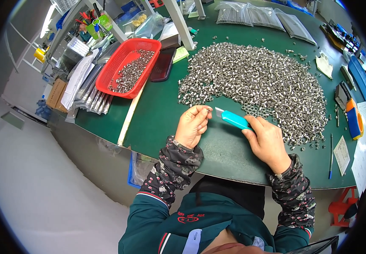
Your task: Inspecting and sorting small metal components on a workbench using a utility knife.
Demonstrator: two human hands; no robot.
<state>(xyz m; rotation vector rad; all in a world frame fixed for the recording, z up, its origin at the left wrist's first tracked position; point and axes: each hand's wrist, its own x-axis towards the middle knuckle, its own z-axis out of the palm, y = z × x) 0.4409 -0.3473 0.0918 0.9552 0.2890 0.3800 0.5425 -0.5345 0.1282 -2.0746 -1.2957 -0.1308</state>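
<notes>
My left hand [192, 126] is closed in a pinch on a small metal ring [209, 110], mostly covered by the fingertips. In my right hand [266, 142] is a turquoise utility knife [235, 120], its short blade out and pointing left at the ring, a small gap away. Beyond both hands spreads a large heap of small silvery metal rings [255, 76] on the green table [229, 154]. Some loose rings lie at the heap's near edge, close to the knife.
Left of the heap, a red plastic basket [108, 74] holds more metal pieces, beside a dark phone [163, 64]. Stacked plastic bags [94, 95] lie farther left. At right are a pen [330, 156], a paper card [341, 155] and a blue-orange tape dispenser [354, 120].
</notes>
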